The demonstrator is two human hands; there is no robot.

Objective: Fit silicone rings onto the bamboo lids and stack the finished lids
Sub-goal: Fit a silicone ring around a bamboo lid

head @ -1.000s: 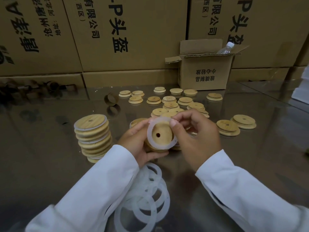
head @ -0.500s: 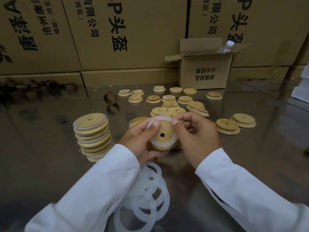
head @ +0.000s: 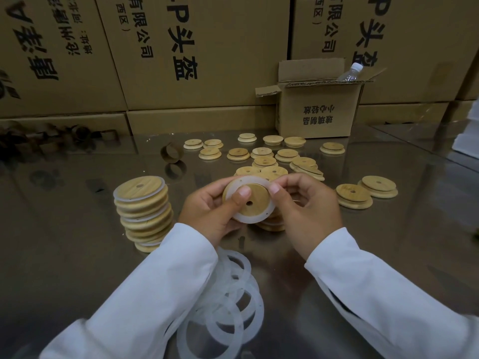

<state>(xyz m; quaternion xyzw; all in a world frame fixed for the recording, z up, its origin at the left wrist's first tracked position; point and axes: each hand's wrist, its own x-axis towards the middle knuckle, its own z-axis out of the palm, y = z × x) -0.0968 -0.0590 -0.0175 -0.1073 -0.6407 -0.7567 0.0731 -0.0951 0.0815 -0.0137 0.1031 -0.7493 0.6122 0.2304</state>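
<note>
- My left hand (head: 207,213) grips the bamboo lid (head: 255,200) above the middle of the bench (head: 77,255). The fingers curl behind it and the thumb presses on its face.
- My right hand (head: 308,211) pinches the silicone ring (head: 252,219) at its upper right rim. The ring lies around the lid's raised core.
- Risk: uneven thumb pressure may lift the ring's opposite side, leaving it twisted or half-seated.
- Risk: the finished stack (head: 143,211), left of centre, leans slightly. Setting another lid on it off-centre may topple it.
- Risk: my left sleeve lies over the loose rings (head: 256,304) at the near edge and may drag them off.
</note>
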